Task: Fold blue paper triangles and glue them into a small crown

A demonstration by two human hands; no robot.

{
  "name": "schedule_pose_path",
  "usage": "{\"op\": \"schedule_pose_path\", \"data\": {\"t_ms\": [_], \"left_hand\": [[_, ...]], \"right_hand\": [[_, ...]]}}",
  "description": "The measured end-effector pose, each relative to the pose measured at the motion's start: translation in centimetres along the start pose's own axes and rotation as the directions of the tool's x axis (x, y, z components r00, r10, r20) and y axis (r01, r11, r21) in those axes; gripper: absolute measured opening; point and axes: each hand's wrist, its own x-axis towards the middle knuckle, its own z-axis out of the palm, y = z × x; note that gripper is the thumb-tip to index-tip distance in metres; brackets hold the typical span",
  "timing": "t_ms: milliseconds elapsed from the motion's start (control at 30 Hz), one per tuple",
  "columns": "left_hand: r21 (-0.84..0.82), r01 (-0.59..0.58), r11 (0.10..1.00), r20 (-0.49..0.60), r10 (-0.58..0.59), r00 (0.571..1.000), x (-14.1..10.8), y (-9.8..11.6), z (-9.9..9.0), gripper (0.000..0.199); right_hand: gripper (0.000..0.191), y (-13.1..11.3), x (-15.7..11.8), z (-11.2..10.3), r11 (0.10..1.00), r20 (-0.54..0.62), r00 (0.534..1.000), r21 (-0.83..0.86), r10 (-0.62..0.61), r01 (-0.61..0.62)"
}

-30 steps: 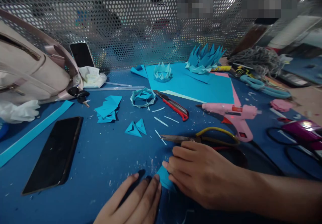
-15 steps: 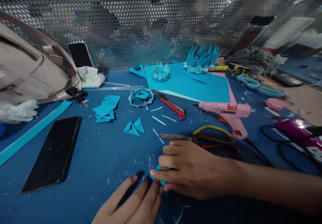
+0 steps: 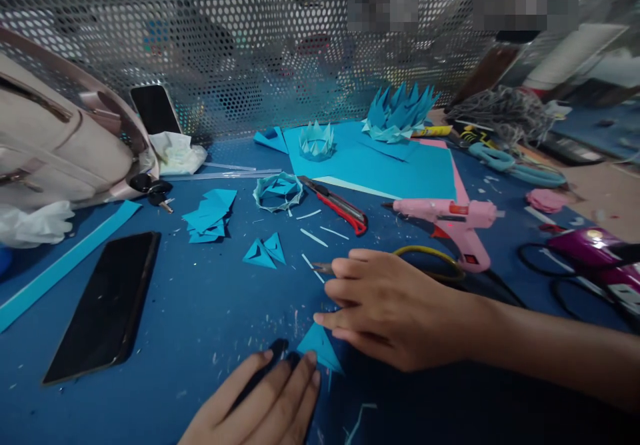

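Triangle (image 3: 324, 343) got uncovered, seemingly pinned only by left hand's (image 3: 260, 398) loosely spread fingers, right hand (image 3: 395, 308) half-curled by its tip, hold unclear.

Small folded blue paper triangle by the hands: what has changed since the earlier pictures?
The bare right hand moved forward and slightly right, uncovering most of the small folded blue paper triangle and covering more of the yellow-handled metal scissors. The bare left hand kept its fingertips on the triangle's near edge; the pink plastic glue gun stayed put.
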Motion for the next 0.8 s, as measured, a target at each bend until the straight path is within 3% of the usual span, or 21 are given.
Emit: {"op": "schedule_pose_path", "data": {"t_ms": [167,233,367,600,800], "left_hand": [[-0.023,-0.001,1.0,-0.004,0.0,1.0,0.6,-0.1,-0.1,0.029],[-0.02,-0.012,1.0,0.031,0.013,0.999,0.8,-0.1,-0.2,0.03],[-0.015,-0.005,1.0,0.076,0.006,0.997,0.7,-0.1,-0.6,0.034],[-0.028,0.025,0.999,0.121,-0.021,0.992,0.8,-0.2,-1.3,0.036],[-0.164,0.028,0.986,0.167,0.0,0.986,1.4,-1.0,-1.7,0.036]], "right_hand": [[0.032,0.6,0.0,1.0,0.992,-0.21,0.976,0.097,-0.054,0.076],[0.038,0.7,0.1,1.2,0.972,-0.223,0.973,0.212,-0.052,0.1],[0.039,0.5,0.3,1.3,0.952,-0.157,0.978,0.252,-0.138,0.175],[0.023,1.2,0.6,1.8,0.983,-0.075,0.99,0.131,-0.117,0.126],[0.016,1.4,0.9,1.2,0.954,0.001,0.997,0.292,-0.073,0.069]]}}
